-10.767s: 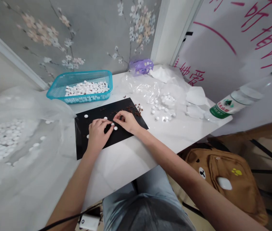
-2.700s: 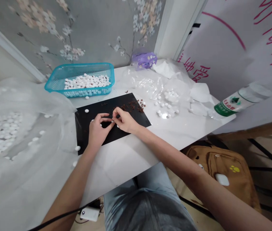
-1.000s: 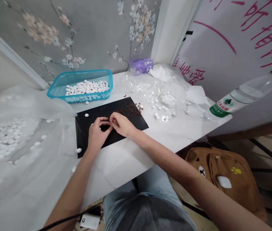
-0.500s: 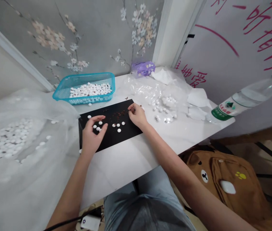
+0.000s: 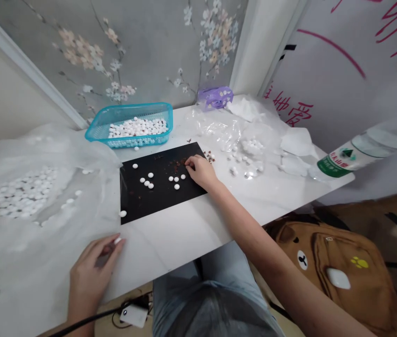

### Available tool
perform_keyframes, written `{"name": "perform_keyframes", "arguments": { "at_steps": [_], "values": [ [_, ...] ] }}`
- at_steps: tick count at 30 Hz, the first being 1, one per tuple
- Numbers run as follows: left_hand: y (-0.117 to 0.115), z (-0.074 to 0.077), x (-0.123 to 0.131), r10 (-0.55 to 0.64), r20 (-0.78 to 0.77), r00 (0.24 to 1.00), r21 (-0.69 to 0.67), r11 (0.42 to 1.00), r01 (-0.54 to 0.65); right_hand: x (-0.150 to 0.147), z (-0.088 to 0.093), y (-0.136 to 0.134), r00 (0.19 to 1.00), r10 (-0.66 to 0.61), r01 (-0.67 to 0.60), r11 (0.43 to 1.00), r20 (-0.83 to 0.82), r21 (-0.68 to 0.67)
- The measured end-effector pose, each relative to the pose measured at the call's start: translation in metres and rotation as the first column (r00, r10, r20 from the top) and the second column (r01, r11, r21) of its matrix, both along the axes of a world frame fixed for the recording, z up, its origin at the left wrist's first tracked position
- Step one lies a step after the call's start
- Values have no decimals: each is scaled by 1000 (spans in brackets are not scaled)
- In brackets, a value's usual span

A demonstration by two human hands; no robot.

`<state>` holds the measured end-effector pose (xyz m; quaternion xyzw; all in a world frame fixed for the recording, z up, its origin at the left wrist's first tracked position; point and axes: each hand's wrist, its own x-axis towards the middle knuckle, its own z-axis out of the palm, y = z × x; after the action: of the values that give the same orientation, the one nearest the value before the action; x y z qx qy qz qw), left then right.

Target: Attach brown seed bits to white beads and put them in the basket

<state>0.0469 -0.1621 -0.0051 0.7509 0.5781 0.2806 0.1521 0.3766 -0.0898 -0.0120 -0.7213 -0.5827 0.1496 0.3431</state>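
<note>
A black board point(image 5: 159, 199) lies on the white table with several white round pieces point(image 5: 176, 186) and a patch of small reddish-brown bits point(image 5: 178, 165) on it. My left hand point(image 5: 95, 264) is at the table's front edge, left of and below the board, its thumb and forefinger pinching a white piece point(image 5: 117, 240). Over the board's right part is my right hand point(image 5: 201, 171), fingertips pressed together at the brown bits; whatever they hold is too small to make out.
Behind the board stands a blue basket point(image 5: 95, 133) of white pieces. Plastic sheeting with more pieces point(image 5: 23, 194) covers the left. Clear bags point(image 5: 219, 133), a purple packet point(image 5: 215, 98) and a tilted bottle point(image 5: 359, 150) are at the right. A brown backpack point(image 5: 356, 290) sits below.
My left hand has moved from the board down and left to the table's front edge, and now pinches a white piece. My right hand stays by the brown bits. The view has shifted slightly.
</note>
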Motion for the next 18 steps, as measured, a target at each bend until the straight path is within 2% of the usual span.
{"name": "perform_keyframes", "arguments": {
  "at_steps": [5,8,11,14,18],
  "values": [
    [11,10,22,-24,25,999,15,1000,23,-1,-1,0,1000,-2,2,1000,-9,21],
    [27,18,50,-161,38,986,32,987,160,-1,0,1,999,-29,31,997,-27,71],
    [50,22,83,-325,48,945,-7,946,325,0,-1,2,993,-61,76,985,-98,158],
    [73,18,112,-430,38,902,29,903,429,1,-3,5,979,-42,84,974,-199,210],
    [87,7,130,-464,-148,873,129,866,482,-1,-6,8,942,-5,94,963,-336,251]
  ]
}}
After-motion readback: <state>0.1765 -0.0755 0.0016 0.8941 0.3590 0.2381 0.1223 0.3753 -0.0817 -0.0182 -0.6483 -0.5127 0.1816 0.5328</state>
